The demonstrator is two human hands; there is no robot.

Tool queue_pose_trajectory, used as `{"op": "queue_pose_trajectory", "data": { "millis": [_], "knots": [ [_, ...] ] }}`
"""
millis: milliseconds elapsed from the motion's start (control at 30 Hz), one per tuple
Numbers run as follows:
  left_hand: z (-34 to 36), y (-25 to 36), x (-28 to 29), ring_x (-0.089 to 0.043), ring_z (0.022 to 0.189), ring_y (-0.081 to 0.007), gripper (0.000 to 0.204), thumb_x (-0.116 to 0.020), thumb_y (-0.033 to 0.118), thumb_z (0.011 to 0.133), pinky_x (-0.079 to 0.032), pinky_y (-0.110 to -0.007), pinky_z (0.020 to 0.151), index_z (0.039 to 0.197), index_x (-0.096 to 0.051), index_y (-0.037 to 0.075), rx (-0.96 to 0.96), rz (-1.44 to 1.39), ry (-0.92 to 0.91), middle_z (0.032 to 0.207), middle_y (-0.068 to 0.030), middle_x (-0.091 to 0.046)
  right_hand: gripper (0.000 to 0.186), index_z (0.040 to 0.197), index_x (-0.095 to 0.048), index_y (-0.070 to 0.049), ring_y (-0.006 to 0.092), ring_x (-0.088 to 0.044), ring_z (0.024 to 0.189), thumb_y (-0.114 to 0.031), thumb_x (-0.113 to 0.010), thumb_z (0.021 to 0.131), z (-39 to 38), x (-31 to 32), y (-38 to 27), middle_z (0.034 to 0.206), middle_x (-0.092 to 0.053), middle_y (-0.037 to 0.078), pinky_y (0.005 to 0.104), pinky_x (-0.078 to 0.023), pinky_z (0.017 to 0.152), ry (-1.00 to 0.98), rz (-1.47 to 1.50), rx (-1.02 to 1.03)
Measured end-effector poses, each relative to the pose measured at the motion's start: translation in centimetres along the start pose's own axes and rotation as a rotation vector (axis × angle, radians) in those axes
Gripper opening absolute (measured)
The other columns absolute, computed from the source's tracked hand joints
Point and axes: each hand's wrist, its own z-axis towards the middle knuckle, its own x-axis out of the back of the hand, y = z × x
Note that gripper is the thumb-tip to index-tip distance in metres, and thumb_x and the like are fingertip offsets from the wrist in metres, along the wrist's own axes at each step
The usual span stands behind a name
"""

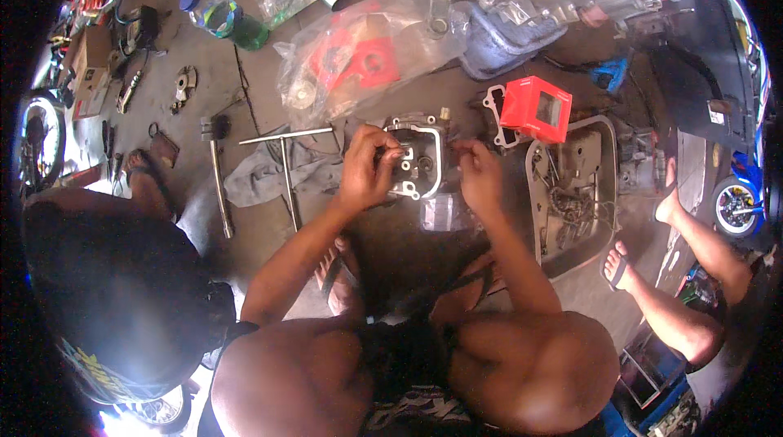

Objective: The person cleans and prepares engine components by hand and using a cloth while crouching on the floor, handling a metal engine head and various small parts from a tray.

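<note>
A metal engine part, apparently a cylinder head (424, 164), lies in front of me with its pale rim facing up. My left hand (367, 166) is closed over its left side, thumb and fingertips pressed together at the rim; whatever they pinch is too small to make out. Just off the right side is my right hand (479, 174), its fingers drawn together in a pinch, and their contents cannot be seen. A small clear plastic packet (441, 212) lies right below the part. To the left, a T-handle wrench (288, 176) rests on a grey cloth (249, 178).
A red box (536, 109) sits on a gasket (497, 110) at right, beside a metal tray (608, 229) of loose parts. Beyond lie a plastic bag with red contents (359, 57) and a bottle (224, 21). A long socket wrench (216, 176) is leftward. People sit on both sides.
</note>
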Motion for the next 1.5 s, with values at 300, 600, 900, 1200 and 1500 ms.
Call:
{"op": "queue_pose_trajectory", "data": {
  "millis": [300,600,900,1200,1500],
  "knots": [
    [-0.1,0.1,0.0,-0.057,0.082,-0.0286,0.012,-0.066,0.004,0.090,-0.047,-0.037,0.074,0.097,-0.058,0.000,0.027,0.004,0.020,0.090,-0.0136,-0.057,0.037,0.119,-0.062,0.004,0.0420,-0.058,0.116,0.003,-0.054,0.083,3.1,-0.8,1.8,0.129,-0.058,0.023,0.0441,-0.046,0.102,-0.065,-0.406,0.382],
    [-0.1,0.4,0.1,-0.057,0.083,-0.0293,0.013,-0.067,0.003,0.089,-0.048,-0.037,0.075,0.099,-0.058,0.000,0.031,0.039,0.021,0.090,-0.0138,-0.057,0.041,0.124,-0.059,0.004,0.0435,-0.058,0.115,0.005,-0.053,0.083,2.1,-1.4,0.7,0.133,-0.053,0.025,0.0461,-0.047,0.101,-0.048,-0.520,0.328],
    [-0.1,0.3,-0.4,-0.057,0.080,-0.0269,0.011,-0.067,0.005,0.090,-0.047,-0.036,0.073,0.096,-0.058,0.000,0.055,0.043,0.026,0.089,-0.0134,-0.056,0.041,0.125,-0.055,0.002,0.0452,-0.061,0.105,0.001,-0.056,0.084,1.0,-0.2,-0.2,0.128,-0.052,0.024,0.0495,-0.053,0.090,-0.011,-0.624,0.298],
    [-0.3,0.2,-0.6,-0.055,0.082,-0.0265,0.011,-0.065,0.008,0.092,-0.046,-0.036,0.076,0.093,-0.058,0.000,0.060,0.045,0.045,0.089,-0.0136,-0.056,0.034,0.125,-0.053,0.002,0.0436,-0.066,0.095,-0.004,-0.047,0.092,1.0,-1.1,-0.5,0.124,-0.054,0.024,0.0484,-0.057,0.081,-0.064,-0.802,0.159],
    [-0.2,0.2,-0.5,-0.055,0.082,-0.0269,0.009,-0.065,0.003,0.090,-0.046,-0.037,0.076,0.093,-0.058,0.000,0.075,0.079,0.010,0.089,-0.0134,-0.056,0.027,0.119,-0.059,-0.003,0.0412,-0.066,0.098,-0.006,-0.054,0.093,0.3,0.4,1.3,0.121,-0.061,0.019,0.0450,-0.056,0.082,0.084,-0.624,0.376]
  ]
}}
